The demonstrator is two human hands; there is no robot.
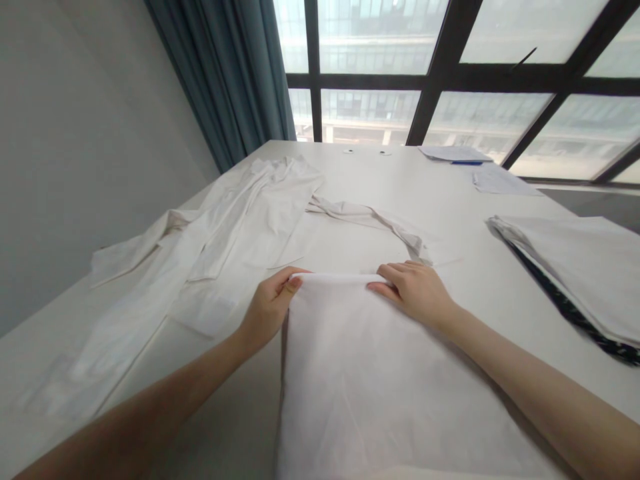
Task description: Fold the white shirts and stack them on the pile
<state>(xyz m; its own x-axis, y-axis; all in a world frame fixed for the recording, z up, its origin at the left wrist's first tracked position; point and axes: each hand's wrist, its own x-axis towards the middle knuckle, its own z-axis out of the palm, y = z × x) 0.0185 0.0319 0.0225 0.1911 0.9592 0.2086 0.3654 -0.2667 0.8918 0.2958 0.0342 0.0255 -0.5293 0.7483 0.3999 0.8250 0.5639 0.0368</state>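
A piece of white cloth (pixel 360 380) hangs toward me from its far edge, which both hands hold up over the table. My left hand (pixel 270 303) pinches the edge's left corner, thumb on the near side. At the right end of the same edge, my right hand (pixel 413 287) is closed on the fabric, its fingers curled over the top. Just beyond the hands a narrow twisted strip of white fabric (pixel 370 217) lies on the table, its near end close to my right hand. Whether the cloth is a garment or a plain panel I cannot tell.
Crumpled white cloth pieces (pixel 240 213) spread along the left of the white table (pixel 360 180). To the right lies a folded stack of white cloth (pixel 575 260) with a dark patterned layer beneath. Papers (pixel 453 153) and a blue pen (pixel 467 163) lie at the back, near the window.
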